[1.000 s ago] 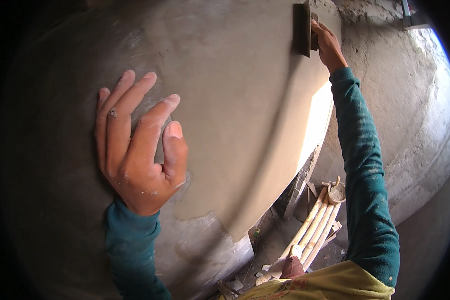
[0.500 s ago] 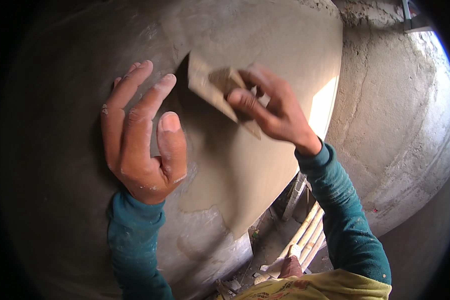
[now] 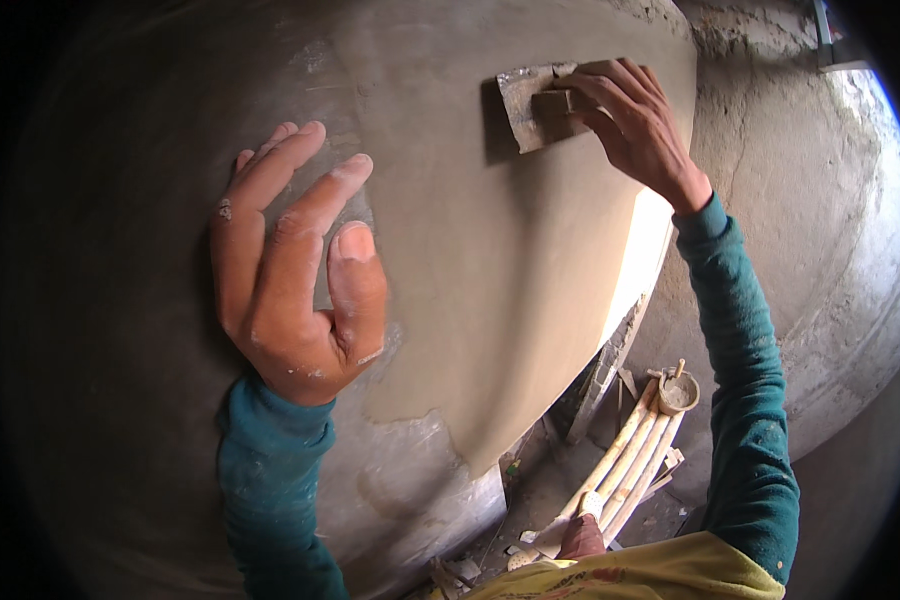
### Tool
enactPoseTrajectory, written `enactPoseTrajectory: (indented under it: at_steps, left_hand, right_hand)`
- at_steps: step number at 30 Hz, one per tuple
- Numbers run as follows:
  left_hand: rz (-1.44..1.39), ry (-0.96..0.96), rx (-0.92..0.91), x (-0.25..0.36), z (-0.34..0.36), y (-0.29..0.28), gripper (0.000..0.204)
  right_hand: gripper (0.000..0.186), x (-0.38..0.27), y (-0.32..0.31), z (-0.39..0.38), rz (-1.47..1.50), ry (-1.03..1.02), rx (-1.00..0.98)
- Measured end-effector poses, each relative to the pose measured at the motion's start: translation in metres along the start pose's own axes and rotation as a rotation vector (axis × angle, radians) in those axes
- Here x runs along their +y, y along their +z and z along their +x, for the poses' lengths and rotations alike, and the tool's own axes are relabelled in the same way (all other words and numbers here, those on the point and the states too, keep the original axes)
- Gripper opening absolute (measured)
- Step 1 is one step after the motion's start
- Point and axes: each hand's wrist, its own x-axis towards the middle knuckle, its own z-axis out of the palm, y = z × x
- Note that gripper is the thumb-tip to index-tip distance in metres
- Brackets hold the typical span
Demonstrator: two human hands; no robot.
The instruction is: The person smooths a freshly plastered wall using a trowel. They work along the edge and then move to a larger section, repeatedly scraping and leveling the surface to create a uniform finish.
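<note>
Near the grey plaster wall's [image 3: 445, 260] right edge, the right hand [image 3: 645, 125] clamps a flat grey-brown float [image 3: 517, 108], probably light, stiff, by its block handle [image 3: 553, 104], the left hand's [image 3: 295, 300] fingers apart.

the right hand [image 3: 642, 130] hides part of a flat trowel [image 3: 526, 122] behind its fingers; below it, the contents of a small bucket [image 3: 681, 408] are too small to tell, while beneath the left hand [image 3: 295, 300] a teal sleeve [image 3: 278, 490] runs out of view at the lower edge.
</note>
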Motion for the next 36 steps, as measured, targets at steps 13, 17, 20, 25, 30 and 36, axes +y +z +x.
enactPoseTrajectory:
  at_steps: [13,17,20,25,30,36]
  left_hand:
    - [0.089,0.032,-0.144,-0.002,0.006,-0.007,0.033]
    - [0.076,0.011,-0.066,-0.002,0.006,-0.003,0.029]
    - [0.044,0.022,-0.033,-0.004,0.001,0.000,0.029]
    - [0.020,0.008,-0.040,-0.001,0.002,0.002,0.028]
    - [0.036,0.027,-0.081,-0.005,0.005,-0.009,0.030]
    - [-0.098,-0.031,0.022,-0.003,0.005,-0.002,0.026]
  right_hand:
    - [0.038,-0.052,0.025,-0.078,0.211,-0.112,-0.145]
    - [0.031,-0.072,0.014,-0.086,0.260,0.076,-0.149]
    - [0.032,-0.025,0.024,-0.058,0.283,0.460,0.074]
    - [0.037,0.026,0.032,-0.014,0.803,0.853,0.250]
    - [0.037,0.003,0.035,0.014,0.848,0.746,0.263]
    - [0.030,-0.091,0.009,0.031,0.609,0.382,0.163]
